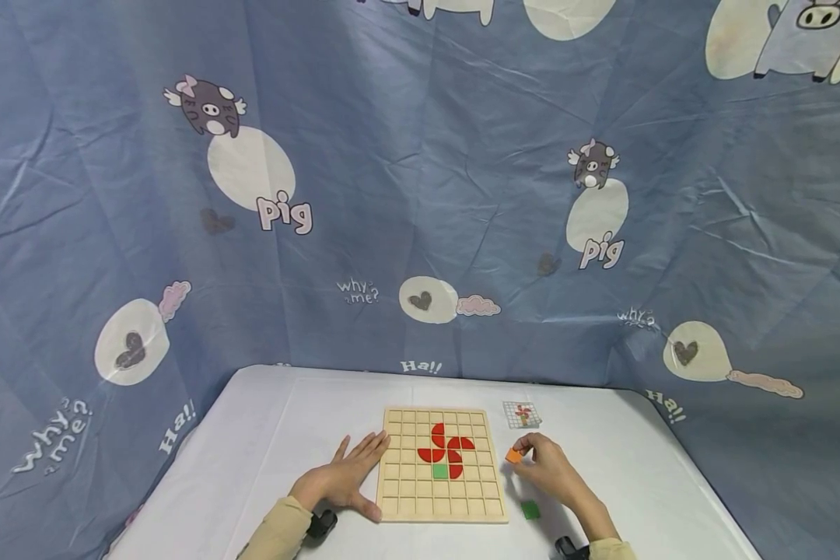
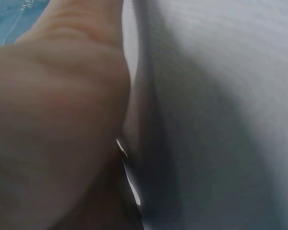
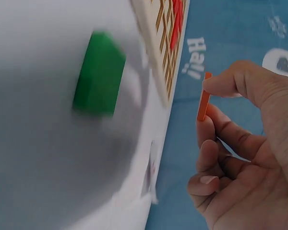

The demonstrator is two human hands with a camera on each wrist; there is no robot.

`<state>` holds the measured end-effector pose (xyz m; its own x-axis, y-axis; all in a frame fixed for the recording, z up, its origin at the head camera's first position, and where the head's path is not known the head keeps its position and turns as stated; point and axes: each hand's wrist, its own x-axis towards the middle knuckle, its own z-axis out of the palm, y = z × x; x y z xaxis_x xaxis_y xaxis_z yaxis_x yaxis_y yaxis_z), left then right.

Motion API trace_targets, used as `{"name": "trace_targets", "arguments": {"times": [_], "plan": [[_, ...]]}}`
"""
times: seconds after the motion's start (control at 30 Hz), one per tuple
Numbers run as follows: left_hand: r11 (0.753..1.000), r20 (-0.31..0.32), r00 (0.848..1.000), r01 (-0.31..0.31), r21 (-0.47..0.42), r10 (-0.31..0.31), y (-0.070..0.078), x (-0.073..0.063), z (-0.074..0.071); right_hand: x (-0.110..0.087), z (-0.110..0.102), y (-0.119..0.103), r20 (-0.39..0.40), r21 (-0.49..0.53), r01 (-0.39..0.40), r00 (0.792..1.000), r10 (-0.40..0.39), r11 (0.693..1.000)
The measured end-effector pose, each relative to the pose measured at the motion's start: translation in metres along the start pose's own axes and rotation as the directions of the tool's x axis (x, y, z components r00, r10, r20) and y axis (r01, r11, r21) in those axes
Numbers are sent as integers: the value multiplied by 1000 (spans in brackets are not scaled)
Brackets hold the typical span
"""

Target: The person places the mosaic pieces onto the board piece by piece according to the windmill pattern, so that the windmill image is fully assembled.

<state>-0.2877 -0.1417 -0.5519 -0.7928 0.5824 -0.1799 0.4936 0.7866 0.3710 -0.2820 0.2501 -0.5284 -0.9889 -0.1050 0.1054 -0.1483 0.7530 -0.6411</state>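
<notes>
A wooden grid board (image 1: 409, 502) lies on the table with several red curved tiles (image 1: 432, 455) in a pinwheel and a green square tile (image 1: 440, 470) under them. At the board's left edge my left hand (image 1: 350, 474) lies with spread fingers, fingertips at its upper side and thumb by the lower left corner. My right hand (image 1: 549, 467) is raised to the right of the board. Between thumb and fingertips it pinches an orange tile (image 3: 204, 98), seen edge-on in the right wrist view. Only skin and tablecloth fill the left wrist view.
A loose green tile (image 1: 530, 509) lies on the white table (image 1: 287, 420) below my right hand. Beyond that hand is a small pattern card (image 1: 521, 414) with a printed pinwheel on a grid. A blue patterned cloth (image 1: 364, 233) hangs behind the table.
</notes>
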Motion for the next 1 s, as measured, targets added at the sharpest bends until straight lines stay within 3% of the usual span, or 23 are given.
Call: {"name": "trace_targets", "arguments": {"times": [0.5,0.77,1.0], "plan": [[1000,-11,1000,-6,-7,5,-1,1,0,4,34,-40,177,-21,189,967,-182,982],[1000,-5,1000,1,-20,-1,0,1,1,1,58,-55,258,19,261,931,-257,965],[1000,-8,1000,-1,-15,1,-5,2,5,-1,73,-63,316,-18,296,908,-275,955]]}}
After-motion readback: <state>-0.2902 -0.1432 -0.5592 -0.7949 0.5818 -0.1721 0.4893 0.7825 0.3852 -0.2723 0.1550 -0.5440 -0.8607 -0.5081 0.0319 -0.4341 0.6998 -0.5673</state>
